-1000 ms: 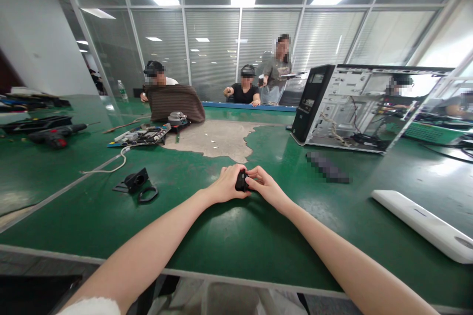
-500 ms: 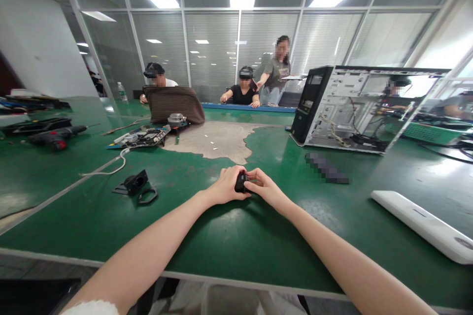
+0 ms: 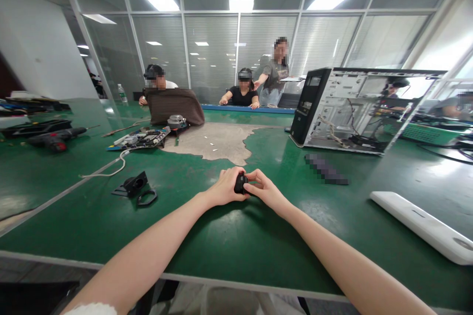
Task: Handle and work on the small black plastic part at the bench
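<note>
Both of my hands meet at the middle of the green table [image 3: 229, 241]. My left hand [image 3: 224, 187] is curled round a small black part [image 3: 240, 184] and rests on the table. My right hand [image 3: 263, 188] pinches the same part from the right with its fingertips. Most of the part is hidden by my fingers. To the left, apart from my hands, lie a black socket-like piece [image 3: 135, 183] and a black ring [image 3: 147, 198].
An open computer case [image 3: 354, 108] stands at the right, a white panel [image 3: 421, 226] lies near right. A circuit board [image 3: 142, 138], white cable [image 3: 111, 167], drill [image 3: 55, 139] and worn grey patch [image 3: 214, 140] lie beyond. Three people are at the far end.
My hands have stayed on the black part with only slight finger shifts. The standing person at the back has stretched an arm toward the seated one.
</note>
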`<state>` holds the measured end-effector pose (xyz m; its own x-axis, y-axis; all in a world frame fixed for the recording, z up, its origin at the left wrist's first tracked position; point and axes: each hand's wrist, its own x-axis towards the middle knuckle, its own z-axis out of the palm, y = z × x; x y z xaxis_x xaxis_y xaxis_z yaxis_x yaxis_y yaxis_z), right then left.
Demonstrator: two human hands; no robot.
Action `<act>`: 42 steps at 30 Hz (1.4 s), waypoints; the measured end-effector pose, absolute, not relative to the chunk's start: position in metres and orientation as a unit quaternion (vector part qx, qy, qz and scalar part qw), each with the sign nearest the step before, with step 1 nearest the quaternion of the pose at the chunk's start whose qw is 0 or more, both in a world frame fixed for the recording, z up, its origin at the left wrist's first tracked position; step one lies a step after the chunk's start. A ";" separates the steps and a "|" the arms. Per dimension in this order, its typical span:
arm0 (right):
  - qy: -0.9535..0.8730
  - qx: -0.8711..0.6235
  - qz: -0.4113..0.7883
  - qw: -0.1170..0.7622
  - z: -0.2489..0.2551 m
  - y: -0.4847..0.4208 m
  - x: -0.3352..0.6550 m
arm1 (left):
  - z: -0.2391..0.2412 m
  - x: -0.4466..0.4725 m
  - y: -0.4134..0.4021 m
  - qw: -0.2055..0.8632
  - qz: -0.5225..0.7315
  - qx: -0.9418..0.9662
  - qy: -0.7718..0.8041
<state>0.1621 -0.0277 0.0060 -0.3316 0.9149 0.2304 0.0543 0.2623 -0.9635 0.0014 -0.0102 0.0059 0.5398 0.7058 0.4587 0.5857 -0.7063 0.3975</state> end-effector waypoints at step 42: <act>-0.642 -0.379 0.485 0.457 -0.002 -0.024 0.161 | 0.006 0.001 -0.009 0.096 0.304 0.877 0.359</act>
<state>0.1613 -0.0241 -0.0020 -0.2955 0.9298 0.2193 0.0441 0.2426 -0.9691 0.0015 -0.0088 0.0059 0.5577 0.6875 0.4651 0.5713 -0.7244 0.3858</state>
